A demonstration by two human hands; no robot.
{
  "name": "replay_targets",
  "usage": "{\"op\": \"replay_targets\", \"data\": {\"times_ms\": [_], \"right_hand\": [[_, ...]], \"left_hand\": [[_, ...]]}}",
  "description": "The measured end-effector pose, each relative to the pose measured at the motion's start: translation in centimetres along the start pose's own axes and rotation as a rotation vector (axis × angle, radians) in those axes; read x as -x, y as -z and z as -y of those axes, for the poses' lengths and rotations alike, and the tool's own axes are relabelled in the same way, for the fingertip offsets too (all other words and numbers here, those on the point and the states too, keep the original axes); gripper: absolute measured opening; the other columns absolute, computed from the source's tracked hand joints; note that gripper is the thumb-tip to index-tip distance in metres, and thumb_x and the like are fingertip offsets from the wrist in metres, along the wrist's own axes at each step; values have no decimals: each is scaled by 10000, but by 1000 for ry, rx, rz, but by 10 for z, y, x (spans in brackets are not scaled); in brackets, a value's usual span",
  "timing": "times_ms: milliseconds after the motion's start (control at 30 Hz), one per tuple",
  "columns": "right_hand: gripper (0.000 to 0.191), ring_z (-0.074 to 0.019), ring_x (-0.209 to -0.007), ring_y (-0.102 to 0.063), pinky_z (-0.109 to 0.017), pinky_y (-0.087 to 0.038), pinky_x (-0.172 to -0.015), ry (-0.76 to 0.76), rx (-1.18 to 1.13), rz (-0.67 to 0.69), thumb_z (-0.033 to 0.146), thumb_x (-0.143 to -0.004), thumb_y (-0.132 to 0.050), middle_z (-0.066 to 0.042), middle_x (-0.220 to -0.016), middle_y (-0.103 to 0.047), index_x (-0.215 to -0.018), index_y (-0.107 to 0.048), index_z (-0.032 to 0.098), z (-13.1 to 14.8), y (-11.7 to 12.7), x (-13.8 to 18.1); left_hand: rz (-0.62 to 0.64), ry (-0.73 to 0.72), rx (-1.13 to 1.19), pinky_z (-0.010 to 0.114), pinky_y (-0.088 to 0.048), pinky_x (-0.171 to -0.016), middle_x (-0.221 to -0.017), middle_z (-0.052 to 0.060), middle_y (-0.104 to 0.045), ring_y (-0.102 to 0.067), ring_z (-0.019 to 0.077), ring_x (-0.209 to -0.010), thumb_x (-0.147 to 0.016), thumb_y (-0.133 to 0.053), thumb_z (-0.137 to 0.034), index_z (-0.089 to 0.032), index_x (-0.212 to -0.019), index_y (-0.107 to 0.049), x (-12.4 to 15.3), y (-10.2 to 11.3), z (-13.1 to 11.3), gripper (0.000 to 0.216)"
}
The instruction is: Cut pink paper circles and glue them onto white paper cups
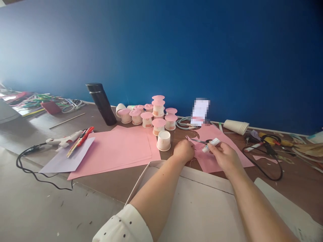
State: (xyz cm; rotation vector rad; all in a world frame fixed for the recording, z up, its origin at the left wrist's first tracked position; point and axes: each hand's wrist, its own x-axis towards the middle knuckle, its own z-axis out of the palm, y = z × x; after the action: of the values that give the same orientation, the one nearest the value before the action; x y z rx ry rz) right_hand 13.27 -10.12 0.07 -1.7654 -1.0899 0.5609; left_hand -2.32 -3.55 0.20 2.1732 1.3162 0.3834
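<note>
1 white tube (212, 145), gripped in our right hand (225, 156); long axis slants toward our left hand (184, 151), curled, contents unclear.

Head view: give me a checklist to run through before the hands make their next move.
1. White tube held in the right hand: ok.
2. Left hand has a firm grip: cannot tell, fingertips hidden.
3. Scissors out of the way: not ok, they are between the hands.
4. Front cup standing: ok, upside down, with no pink disc on top.
5. Red knife away from both hands: ok, far left.
</note>
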Motion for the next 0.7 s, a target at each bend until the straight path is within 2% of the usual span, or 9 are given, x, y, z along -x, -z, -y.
{"op": "replay_targets", "data": {"times_ms": [167,300,467,600,700], "right_hand": [[365,-262,-837,-666,-340,-466,-696,74,246,-11,512,-773,-630,-91,-901,-743,-943,-665,190,2,-3,2],[322,-245,-810,-666,-320,-453,-667,90,294,20,454,-754,-645,-74,-884,-740,-953,-641,202,3,-9,1],[206,-232,-743,-661,-309,-441,-631,156,317,90,403,-757,-631,-46,-806,-731,-866,-612,229,4,-12,2],[138,-240,-750,-664,-313,-441,-632,200,411,94,355,-768,-620,-33,-822,-728,-856,-584,255,9,-11,6],[88,-233,-682,-650,-306,-419,-585,244,486,137,342,-792,-592,-26,-786,-716,-832,-573,266,13,-10,10]], "left_hand": [[5,-1,15,267,-439,-650,-905,123,-722,-638,197,-784,-838,-503,-171,-157,-867,-745,1,2,-1,245],[16,16,14,275,-448,-659,-915,130,-726,-643,205,-794,-849,-501,-206,-151,-888,-748,1,3,-2,257],[18,-6,-3,272,-463,-688,-927,115,-732,-652,206,-824,-853,-494,-207,-177,-907,-757,0,2,-2,269],[-3,-12,-24,285,-474,-701,-933,119,-729,-655,214,-840,-857,-484,-197,-176,-892,-751,0,0,0,271],[-5,-10,-21,283,-475,-700,-934,119,-728,-654,212,-836,-844,-509,-192,-173,-898,-751,0,0,0,248]]}}
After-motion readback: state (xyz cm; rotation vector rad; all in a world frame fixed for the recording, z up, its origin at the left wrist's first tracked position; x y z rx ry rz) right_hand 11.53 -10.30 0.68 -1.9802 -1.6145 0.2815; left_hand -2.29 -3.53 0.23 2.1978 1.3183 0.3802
